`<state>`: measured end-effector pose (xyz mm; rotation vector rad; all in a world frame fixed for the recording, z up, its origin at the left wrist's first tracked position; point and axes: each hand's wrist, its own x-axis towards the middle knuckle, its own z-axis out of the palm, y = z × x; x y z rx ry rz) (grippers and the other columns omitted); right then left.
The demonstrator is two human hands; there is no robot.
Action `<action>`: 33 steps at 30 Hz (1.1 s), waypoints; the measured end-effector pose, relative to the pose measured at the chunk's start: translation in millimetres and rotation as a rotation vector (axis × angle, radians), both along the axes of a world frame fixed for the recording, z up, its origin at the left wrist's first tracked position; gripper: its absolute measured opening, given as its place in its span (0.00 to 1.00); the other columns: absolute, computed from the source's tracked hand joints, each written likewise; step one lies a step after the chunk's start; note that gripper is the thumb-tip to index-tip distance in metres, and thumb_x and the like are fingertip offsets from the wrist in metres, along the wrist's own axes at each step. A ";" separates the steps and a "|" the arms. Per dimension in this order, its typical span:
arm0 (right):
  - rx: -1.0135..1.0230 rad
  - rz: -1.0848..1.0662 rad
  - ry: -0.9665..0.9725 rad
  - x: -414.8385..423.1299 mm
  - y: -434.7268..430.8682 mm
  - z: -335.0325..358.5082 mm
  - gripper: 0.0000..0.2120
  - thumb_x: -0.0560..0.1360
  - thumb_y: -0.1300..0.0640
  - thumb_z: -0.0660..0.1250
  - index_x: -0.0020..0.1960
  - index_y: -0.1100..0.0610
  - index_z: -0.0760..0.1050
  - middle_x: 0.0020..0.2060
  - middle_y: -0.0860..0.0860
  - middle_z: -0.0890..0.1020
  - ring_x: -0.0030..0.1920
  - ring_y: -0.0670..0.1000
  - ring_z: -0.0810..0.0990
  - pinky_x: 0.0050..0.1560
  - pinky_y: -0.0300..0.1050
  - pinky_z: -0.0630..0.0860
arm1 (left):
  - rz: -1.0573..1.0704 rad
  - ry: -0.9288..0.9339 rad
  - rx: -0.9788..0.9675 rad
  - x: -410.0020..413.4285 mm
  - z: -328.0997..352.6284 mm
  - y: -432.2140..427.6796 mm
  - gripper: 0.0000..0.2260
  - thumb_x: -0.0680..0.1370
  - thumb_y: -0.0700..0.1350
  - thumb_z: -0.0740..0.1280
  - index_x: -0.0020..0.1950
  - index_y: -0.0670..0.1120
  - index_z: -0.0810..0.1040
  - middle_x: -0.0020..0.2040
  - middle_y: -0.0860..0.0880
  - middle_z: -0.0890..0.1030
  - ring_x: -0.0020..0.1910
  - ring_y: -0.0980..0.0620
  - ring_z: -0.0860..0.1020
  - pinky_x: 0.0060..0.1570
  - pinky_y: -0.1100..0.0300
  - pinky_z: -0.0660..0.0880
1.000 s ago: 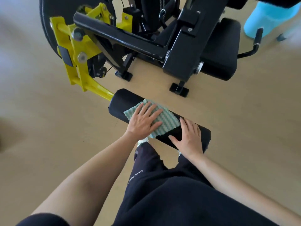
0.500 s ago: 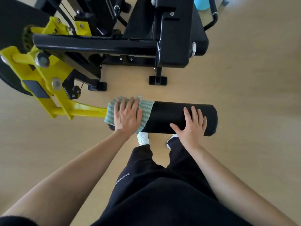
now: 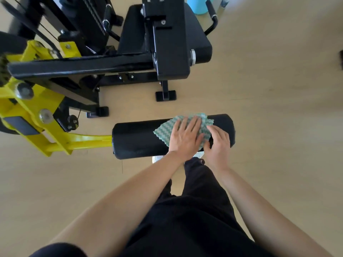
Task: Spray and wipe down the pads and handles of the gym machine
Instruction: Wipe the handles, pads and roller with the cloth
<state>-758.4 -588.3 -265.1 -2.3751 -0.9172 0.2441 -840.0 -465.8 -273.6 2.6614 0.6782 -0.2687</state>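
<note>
A black roller pad [image 3: 137,140] lies across the middle of the view, fixed to a yellow lever arm [image 3: 85,142] of the gym machine. A green and white wavy cloth [image 3: 164,127] lies on the right part of the pad. My left hand [image 3: 185,139] presses flat on the cloth with straight fingers. My right hand [image 3: 218,144] rests on the pad just right of it, fingers bent over the pad, its fingertips at the cloth's edge. Behind stands the black seat pad [image 3: 196,28] with black handles [image 3: 212,13] at its sides.
The machine's black frame [image 3: 83,66] and feet [image 3: 165,95] stand beyond the roller. A light blue object [image 3: 196,5] sits on the floor at the top. Beige floor surrounds the machine. My black trousers and white shoes are right under the pad.
My left hand has slid the cloth from the pad's left end to its right part, meeting my right hand. The view has shifted, the pad now sitting further right.
</note>
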 end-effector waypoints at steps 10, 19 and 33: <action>-0.424 0.358 -0.090 -26.6 62.6 -6.4 0.34 0.81 0.30 0.51 0.78 0.50 0.65 0.79 0.55 0.66 0.81 0.63 0.55 0.80 0.65 0.47 | 0.811 -0.163 -0.053 -148.1 14.7 87.8 0.23 0.84 0.50 0.62 0.78 0.45 0.67 0.78 0.44 0.69 0.77 0.40 0.65 0.73 0.42 0.66; -0.669 0.504 -0.098 -47.0 118.8 -5.0 0.37 0.80 0.32 0.35 0.80 0.50 0.59 0.78 0.52 0.67 0.79 0.63 0.60 0.78 0.69 0.52 | 1.025 -0.044 -0.272 -174.8 6.7 111.6 0.23 0.86 0.55 0.57 0.80 0.49 0.65 0.63 0.37 0.77 0.66 0.37 0.72 0.61 0.44 0.74; -0.578 0.815 -0.111 -128.8 184.6 -9.7 0.31 0.83 0.33 0.41 0.81 0.46 0.54 0.78 0.54 0.65 0.76 0.65 0.62 0.76 0.67 0.56 | 1.064 -0.216 -0.308 -208.3 6.1 79.6 0.17 0.83 0.44 0.64 0.73 0.51 0.76 0.43 0.45 0.84 0.42 0.41 0.79 0.44 0.48 0.77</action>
